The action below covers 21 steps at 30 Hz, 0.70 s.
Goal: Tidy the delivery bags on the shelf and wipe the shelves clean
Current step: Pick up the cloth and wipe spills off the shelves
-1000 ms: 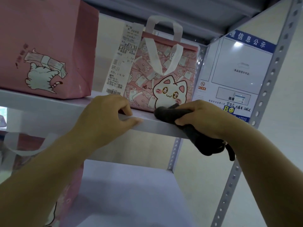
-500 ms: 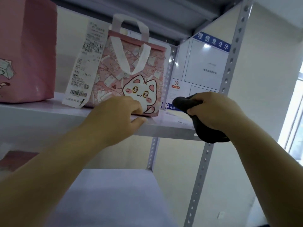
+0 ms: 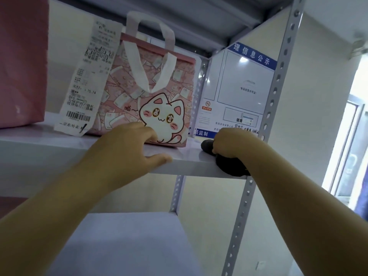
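A pink cat-print delivery bag (image 3: 159, 90) with white handles stands on the white upper shelf (image 3: 59, 150), a long receipt (image 3: 89, 82) hanging from its left side. My left hand (image 3: 131, 148) rests on the shelf's front edge, fingers touching the bag's lower front. My right hand (image 3: 231, 142) presses a dark cloth (image 3: 229, 164) onto the shelf's right end, just right of the bag. A second pink bag (image 3: 22, 62) stands at the far left, cut off by the frame.
A perforated grey upright (image 3: 278, 76) frames the shelf's right front corner, another (image 3: 197, 92) stands behind the bag. A blue-and-white notice board (image 3: 239, 86) hangs on the wall beyond. A lower white shelf (image 3: 123, 242) lies below. A bright doorway (image 3: 348, 136) is at right.
My right hand has carried the cloth rightwards along the shelf, from in front of the bag to the shelf's right end. The view has turned right. My left hand stays on the edge.
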Motion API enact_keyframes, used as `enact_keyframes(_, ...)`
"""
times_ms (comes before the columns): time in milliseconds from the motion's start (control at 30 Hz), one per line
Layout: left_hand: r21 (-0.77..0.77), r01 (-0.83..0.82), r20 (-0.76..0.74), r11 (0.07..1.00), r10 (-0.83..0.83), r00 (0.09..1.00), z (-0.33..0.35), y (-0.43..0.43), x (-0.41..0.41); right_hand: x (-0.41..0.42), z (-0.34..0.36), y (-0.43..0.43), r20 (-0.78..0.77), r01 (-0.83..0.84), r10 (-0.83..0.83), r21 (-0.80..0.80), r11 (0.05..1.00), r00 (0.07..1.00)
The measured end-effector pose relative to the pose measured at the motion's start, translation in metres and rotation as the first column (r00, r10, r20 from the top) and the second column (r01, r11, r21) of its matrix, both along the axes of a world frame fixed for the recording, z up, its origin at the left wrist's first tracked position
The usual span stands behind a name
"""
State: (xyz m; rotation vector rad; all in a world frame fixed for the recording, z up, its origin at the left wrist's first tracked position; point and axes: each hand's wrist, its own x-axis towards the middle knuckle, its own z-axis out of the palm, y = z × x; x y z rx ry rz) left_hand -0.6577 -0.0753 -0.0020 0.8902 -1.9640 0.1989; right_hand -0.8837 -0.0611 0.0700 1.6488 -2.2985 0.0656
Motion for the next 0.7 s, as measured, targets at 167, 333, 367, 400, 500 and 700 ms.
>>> enact_keyframes(167, 0.066, -0.077, 0.040, 0.995, 0.075, 0.996, 0.002, 0.003, 0.000, -0.002, 0.003, -0.004, 0.058, -0.034, 0.031, 0.056, 0.998, 0.998)
enact_keyframes(333, 0.077, -0.150, 0.132, 0.986, 0.139, 0.981, 0.004, 0.002, 0.001, 0.001, 0.006, 0.017, -0.017, -0.097, 0.098, 0.090, 0.991, 0.995)
enact_keyframes(367, 0.069, -0.160, 0.147, 0.985, 0.149, 0.978, 0.004, 0.001, 0.001, 0.003, 0.006, 0.022, -0.033, -0.100, 0.104, 0.094, 0.991, 0.994)
enact_keyframes(400, 0.063, -0.166, 0.155, 0.984, 0.154, 0.976, 0.004, 0.000, 0.001, 0.006, 0.007, 0.025, -0.042, -0.100, 0.105, 0.095, 0.990, 0.994)
enact_keyframes(500, 0.055, -0.164, 0.148, 0.985, 0.154, 0.977, 0.005, 0.000, 0.000, 0.013, 0.009, 0.026, -0.058, -0.080, 0.086, 0.094, 0.992, 0.995)
enact_keyframes(700, 0.030, -0.157, 0.146, 0.987, 0.151, 0.978, 0.004, -0.001, 0.000, 0.020, 0.007, 0.003, -0.079, 0.002, 0.004, 0.079, 0.997, 0.997)
